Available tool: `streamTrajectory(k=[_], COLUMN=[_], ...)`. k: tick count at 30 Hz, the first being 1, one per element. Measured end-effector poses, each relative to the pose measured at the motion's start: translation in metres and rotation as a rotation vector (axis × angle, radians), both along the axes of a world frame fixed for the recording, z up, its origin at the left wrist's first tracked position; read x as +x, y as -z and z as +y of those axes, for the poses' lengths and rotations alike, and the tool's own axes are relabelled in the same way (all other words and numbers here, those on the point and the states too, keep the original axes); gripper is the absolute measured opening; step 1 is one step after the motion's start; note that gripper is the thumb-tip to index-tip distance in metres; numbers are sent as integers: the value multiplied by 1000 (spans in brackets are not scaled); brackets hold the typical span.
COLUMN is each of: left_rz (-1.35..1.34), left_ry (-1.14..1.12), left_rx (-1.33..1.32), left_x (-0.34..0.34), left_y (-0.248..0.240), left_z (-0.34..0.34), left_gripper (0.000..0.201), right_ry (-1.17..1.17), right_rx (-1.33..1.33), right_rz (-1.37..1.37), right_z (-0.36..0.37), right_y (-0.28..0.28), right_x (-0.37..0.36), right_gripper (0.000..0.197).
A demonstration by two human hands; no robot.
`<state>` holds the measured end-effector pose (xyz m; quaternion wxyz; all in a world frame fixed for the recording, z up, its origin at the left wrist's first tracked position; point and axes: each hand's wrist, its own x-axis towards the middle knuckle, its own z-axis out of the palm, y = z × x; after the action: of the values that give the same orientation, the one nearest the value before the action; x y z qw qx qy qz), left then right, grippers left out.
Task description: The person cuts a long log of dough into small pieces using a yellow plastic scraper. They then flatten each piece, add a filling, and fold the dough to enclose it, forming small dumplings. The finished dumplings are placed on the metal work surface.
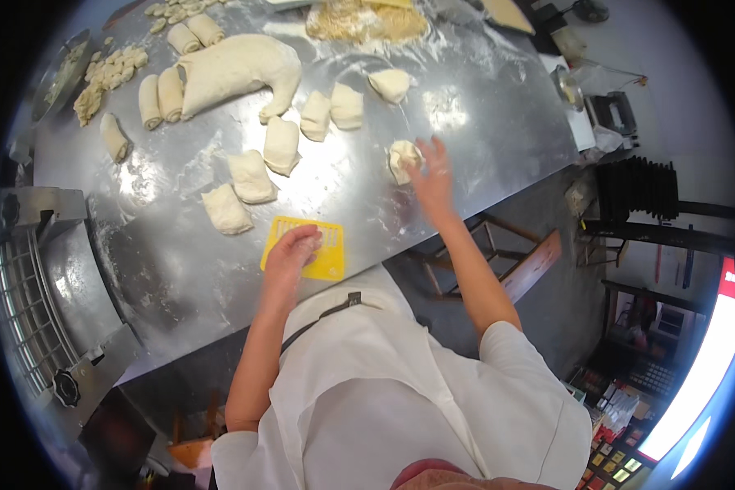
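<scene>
My right hand (434, 181) is beside a small crumpled dough piece (401, 162) on the steel table. Its fingers are spread and the fingertips reach the dough's right side. Over a yellow slotted plastic scraper (327, 263) near the table's front edge is my left hand (291, 251), its fingers curled together with nothing visible in them. Whether it touches the scraper is unclear. Several cut dough pieces (281, 145) form a slanting row between the hands and a large dough slab (235, 72). A lone dough piece (389, 85) lies farther back.
Rolled dough pieces (170, 94) and small dough lumps (121, 67) lie at the far left, by a metal bowl (64, 73). A floury tan heap (366, 23) is at the back. A metal machine (53, 278) flanks the table; a wooden stool (531, 265) stands below right.
</scene>
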<state>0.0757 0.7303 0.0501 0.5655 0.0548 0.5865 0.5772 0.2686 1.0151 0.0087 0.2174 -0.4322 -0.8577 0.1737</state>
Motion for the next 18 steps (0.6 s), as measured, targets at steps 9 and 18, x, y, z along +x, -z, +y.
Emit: streamTrajectory(k=[9,18], left_rz=[-53,-4], left_ry=[-99,-255], left_rx=[-85,-142], left_x=[47,69], left_y=[10,19], left_z=[87,132], left_gripper=[27,36], right_ry=[-88,-480], right_rx=[105,-140], right_rz=[-245,65], right_z=[41,69], right_y=[28,25], right_x=[-70,-7], right_gripper=[64,62])
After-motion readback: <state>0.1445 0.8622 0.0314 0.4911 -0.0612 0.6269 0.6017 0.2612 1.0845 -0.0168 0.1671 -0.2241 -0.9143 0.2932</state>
